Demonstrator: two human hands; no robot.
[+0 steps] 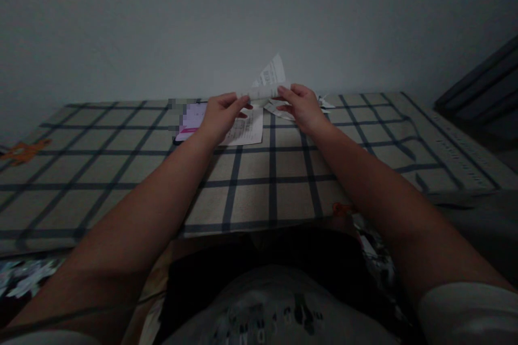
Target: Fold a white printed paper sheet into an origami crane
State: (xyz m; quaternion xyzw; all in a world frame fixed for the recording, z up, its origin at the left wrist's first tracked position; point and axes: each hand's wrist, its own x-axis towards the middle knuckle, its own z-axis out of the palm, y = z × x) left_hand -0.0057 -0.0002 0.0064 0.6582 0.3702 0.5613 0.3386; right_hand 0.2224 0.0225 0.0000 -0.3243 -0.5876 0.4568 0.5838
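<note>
Both hands hold a rolled or folded strip of printed white paper above the far side of the table, with a pointed flap standing up from it. My left hand pinches the strip's left end between thumb and fingers. At the right end, my right hand is closed on the same paper. Below my left hand lies a printed sheet, partly covering a purple-and-white item with a dark edge. Loose pieces of white paper rest under and behind my right hand.
A checked cloth covers the table, which meets a pale wall. An orange object lies at the far left. Another small orange thing is at the front edge by my right forearm. Dark striped fabric stands at the right.
</note>
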